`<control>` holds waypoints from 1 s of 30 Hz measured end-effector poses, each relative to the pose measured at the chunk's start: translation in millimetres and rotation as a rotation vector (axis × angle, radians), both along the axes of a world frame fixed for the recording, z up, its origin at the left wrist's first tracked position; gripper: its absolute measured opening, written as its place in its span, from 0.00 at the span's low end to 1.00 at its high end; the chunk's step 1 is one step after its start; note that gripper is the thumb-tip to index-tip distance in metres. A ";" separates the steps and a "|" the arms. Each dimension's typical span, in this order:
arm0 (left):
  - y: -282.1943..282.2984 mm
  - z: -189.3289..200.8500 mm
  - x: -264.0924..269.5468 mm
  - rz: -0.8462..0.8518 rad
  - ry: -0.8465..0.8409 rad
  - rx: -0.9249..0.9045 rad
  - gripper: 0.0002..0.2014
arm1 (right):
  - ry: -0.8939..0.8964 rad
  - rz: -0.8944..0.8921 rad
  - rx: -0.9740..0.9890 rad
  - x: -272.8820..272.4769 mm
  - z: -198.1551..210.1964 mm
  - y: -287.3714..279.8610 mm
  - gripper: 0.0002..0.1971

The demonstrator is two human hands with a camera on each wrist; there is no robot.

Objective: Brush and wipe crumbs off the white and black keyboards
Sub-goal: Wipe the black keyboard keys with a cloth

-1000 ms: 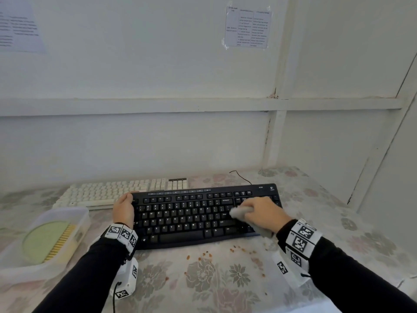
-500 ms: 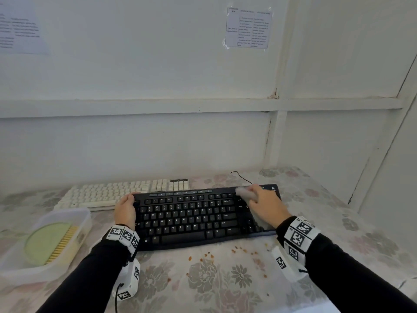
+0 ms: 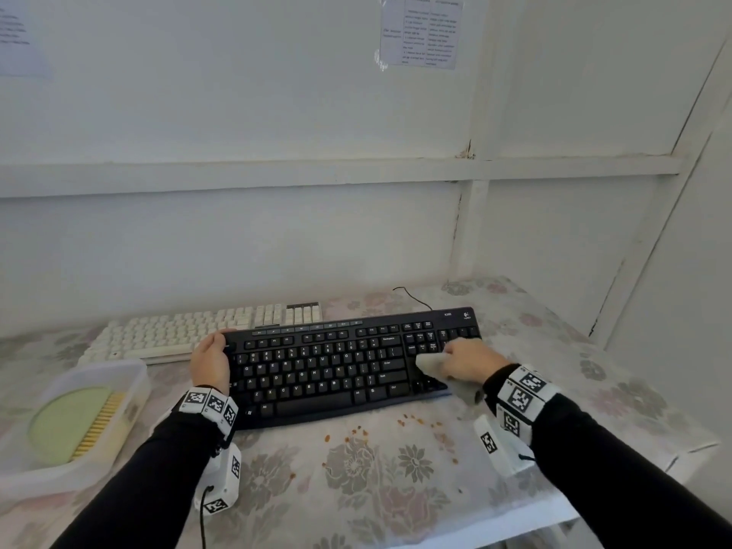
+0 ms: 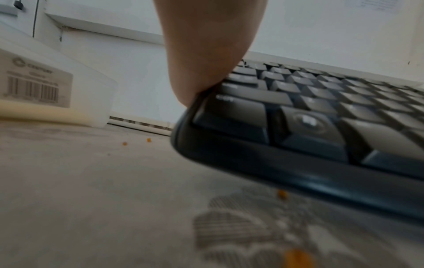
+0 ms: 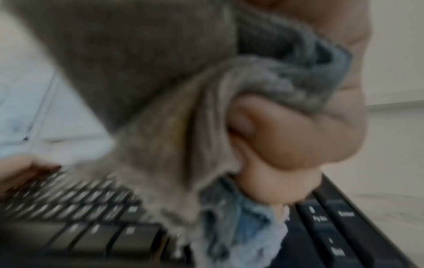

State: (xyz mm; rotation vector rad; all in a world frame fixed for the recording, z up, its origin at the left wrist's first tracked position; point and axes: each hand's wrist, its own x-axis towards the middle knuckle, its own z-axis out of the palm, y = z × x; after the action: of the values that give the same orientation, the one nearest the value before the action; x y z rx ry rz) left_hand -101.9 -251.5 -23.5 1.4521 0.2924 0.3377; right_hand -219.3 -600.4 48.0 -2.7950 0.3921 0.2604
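Note:
The black keyboard (image 3: 340, 366) lies on the flowered tablecloth, with the white keyboard (image 3: 190, 330) behind it to the left. My left hand (image 3: 210, 360) holds the black keyboard's left end, thumb over the top corner; in the left wrist view the palm (image 4: 206, 54) presses against that edge (image 4: 252, 163). My right hand (image 3: 469, 360) grips a bunched grey cloth (image 3: 431, 364) on the keys at the right end. In the blurred right wrist view, curled fingers (image 5: 282, 137) clutch the cloth (image 5: 174, 116) above the black keys (image 5: 330, 232).
Orange crumbs (image 3: 412, 421) lie scattered on the tablecloth in front of the black keyboard. A clear plastic tub (image 3: 130, 394) at the left holds a green-backed brush (image 3: 75, 423). A thin black cable (image 3: 412, 297) runs behind the keyboard. The table edge (image 3: 554, 509) is near right.
My right hand has dragged the cloth from the keyboard's top right corner down and toward me over the right-hand keys. The left hand stays on the left end.

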 end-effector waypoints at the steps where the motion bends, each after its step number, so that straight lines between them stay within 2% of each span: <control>1: 0.1 0.5 0.5 -0.005 0.000 -0.007 0.13 | -0.149 -0.028 0.059 3.4 2.3 -1.1 0.13; 3: 1.4 -1.2 2.0 -0.011 0.000 -0.006 0.14 | -0.427 -0.073 0.165 8.8 0.7 -0.8 0.17; 5: 3.6 -4.3 4.4 -0.003 0.008 -0.011 0.14 | -0.487 -0.084 0.192 12.4 -4.6 -0.4 0.19; 11: 0.3 -1.4 3.2 0.000 -0.007 -0.034 0.14 | -0.052 -0.054 0.043 -5.0 -30.7 -12.2 0.27; 13: 0.0 -1.1 3.0 0.003 -0.006 -0.038 0.15 | 0.125 -0.035 -0.066 -12.0 -28.5 -16.0 0.28; 15: 0.2 -2.1 3.8 0.003 0.002 -0.041 0.16 | 0.224 -0.048 -0.100 -12.9 -18.9 -22.4 0.26; 17: 0.9 -2.3 4.4 0.004 0.004 -0.045 0.16 | 0.119 -0.083 -0.021 -8.2 -6.7 -27.6 0.23; 20: 0.1 -1.4 3.5 0.008 -0.003 -0.034 0.14 | -0.327 -0.107 0.175 3.3 4.8 -25.9 0.19; 22: -1.0 -0.2 2.4 0.010 -0.012 -0.029 0.14 | -0.433 -0.084 0.212 9.7 5.7 -21.1 0.18; 26: 1.4 -2.8 4.6 0.041 0.006 0.025 0.14 | -0.254 -0.053 0.095 11.8 -13.0 -20.2 0.15; 30: 0.1 -0.3 2.2 0.036 -0.003 0.045 0.14 | -0.035 -0.042 0.023 -9.8 -28.6 -21.6 0.10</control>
State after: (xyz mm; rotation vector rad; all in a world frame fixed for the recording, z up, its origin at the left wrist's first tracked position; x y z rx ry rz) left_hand -99.8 -251.4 -23.9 1.4919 0.3112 0.3777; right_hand -229.1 -622.0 19.4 -2.7609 0.4364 0.2055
